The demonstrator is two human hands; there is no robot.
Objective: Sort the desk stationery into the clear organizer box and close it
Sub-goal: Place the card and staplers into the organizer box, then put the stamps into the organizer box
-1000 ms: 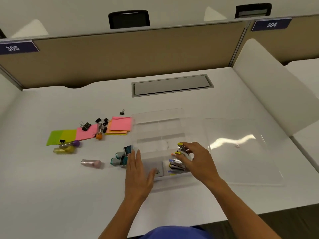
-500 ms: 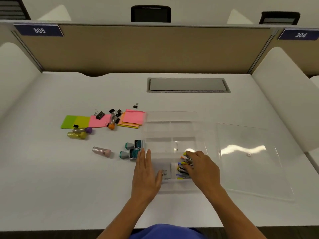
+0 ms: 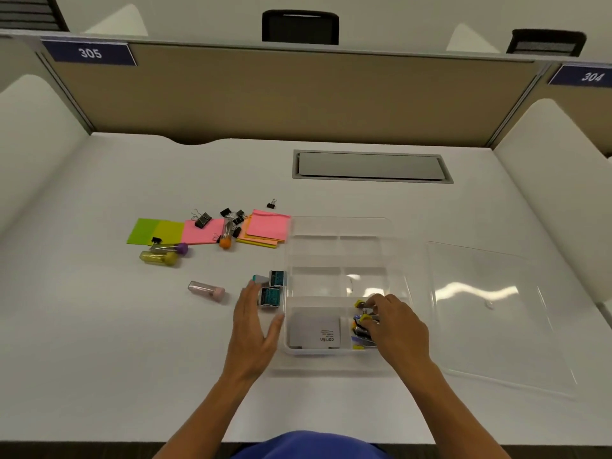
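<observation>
The right hand [image 3: 399, 327] reaches into the near-right compartment of the clear organizer box [image 3: 344, 357], its fingers curled down over a cluster of small yellow-and-blue-tipped clips [image 3: 361, 321]; whether the fingertips actually pinch one cannot be told, since the hand covers most of the pile. The left hand [image 3: 253, 329] lies just outside the box's left wall with fingers straight and together, thumb spread toward the wall, holding nothing; its fingertips come up beside two teal-labelled staple boxes [image 3: 273, 288] that sit on the white desk [image 3: 99, 342] against the box's left side. In the near-left compartment lies a flat grey packet [image 3: 314, 327] with printed text; the compartments farther back show nothing in them. The clear lid [image 3: 496, 313] lies flat on the desk just right of the box. Farther left, a pink-capped tube [image 3: 207, 289] lies alone, and beyond it a yellow tube [image 3: 159, 257] and a purple-capped tube [image 3: 169, 248] lie side by side. Behind these, green, pink and orange sticky notes [image 3: 212, 230] spread in a row with black binder clips [image 3: 231, 217] and an orange-capped tube [image 3: 226, 233] scattered over them
</observation>
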